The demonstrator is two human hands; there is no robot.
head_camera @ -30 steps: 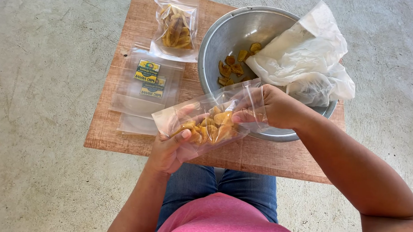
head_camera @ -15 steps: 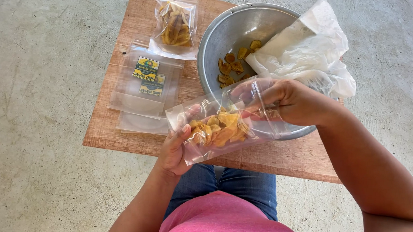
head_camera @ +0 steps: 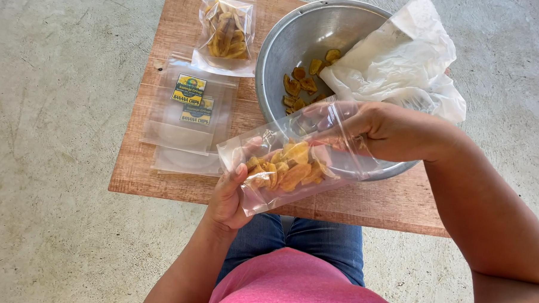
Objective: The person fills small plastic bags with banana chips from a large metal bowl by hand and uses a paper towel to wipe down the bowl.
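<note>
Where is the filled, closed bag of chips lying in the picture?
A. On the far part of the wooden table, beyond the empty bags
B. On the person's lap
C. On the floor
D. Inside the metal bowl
A: the filled bag lies flat on the wooden table, beyond the stack of empty bags and left of the metal bowl.

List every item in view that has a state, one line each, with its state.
Clear pouch: partly filled with chips, held tilted, mouth end in the right hand.
Left hand: grip closed on the pouch's bottom end.
Metal bowl: nearly empty, a few chips left.
Filled pouch: lying flat on the wooden table.
Empty labelled pouches: stacked flat.
White plastic bag: crumpled, draped over the bowl's rim.
</note>
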